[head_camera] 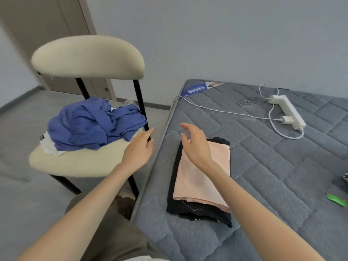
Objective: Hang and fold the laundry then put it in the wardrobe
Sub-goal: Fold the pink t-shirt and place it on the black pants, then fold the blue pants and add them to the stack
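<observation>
A folded pink cloth (202, 178) lies on a folded black one (199, 210) near the mattress's (273, 176) left edge; crumpled blue laundry (90, 125) heaps on the chair (79, 162); left hand (139, 149) and right hand (195, 146) hover with fingers relaxed, holding nothing.

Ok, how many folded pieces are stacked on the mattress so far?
2: a pink garment lying on top of a black garment, near the left edge of the mattress. Thinner pieces could be hidden between them.
</observation>
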### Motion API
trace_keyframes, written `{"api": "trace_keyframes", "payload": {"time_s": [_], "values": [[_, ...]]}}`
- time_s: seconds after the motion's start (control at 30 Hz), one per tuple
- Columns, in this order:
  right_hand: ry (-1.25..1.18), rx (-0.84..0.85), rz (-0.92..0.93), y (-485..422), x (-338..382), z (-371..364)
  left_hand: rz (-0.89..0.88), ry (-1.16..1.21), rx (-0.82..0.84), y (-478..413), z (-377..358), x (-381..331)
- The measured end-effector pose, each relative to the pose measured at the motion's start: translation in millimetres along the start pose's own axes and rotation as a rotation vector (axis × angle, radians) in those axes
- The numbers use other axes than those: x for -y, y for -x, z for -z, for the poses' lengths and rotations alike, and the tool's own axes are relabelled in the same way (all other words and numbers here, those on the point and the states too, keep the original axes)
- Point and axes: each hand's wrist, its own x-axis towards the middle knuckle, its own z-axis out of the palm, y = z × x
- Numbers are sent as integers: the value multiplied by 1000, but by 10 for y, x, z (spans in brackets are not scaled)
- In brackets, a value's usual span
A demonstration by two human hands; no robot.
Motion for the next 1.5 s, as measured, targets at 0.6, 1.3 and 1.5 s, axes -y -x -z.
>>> {"api": "trace_keyframes", "payload": {"time_s": [0.6, 1.3, 1.5], "values": [[-120, 400, 21, -644, 1249, -1766, 342, 82, -168, 140, 1344, 1733], [-89, 389, 101, -1129, 1329, -2912, 338, 95, -164, -228, 1356, 2611], [-321, 247, 272, -1253, 1916, -2028, 210, 128, -231, -227, 1524, 2222]]}}
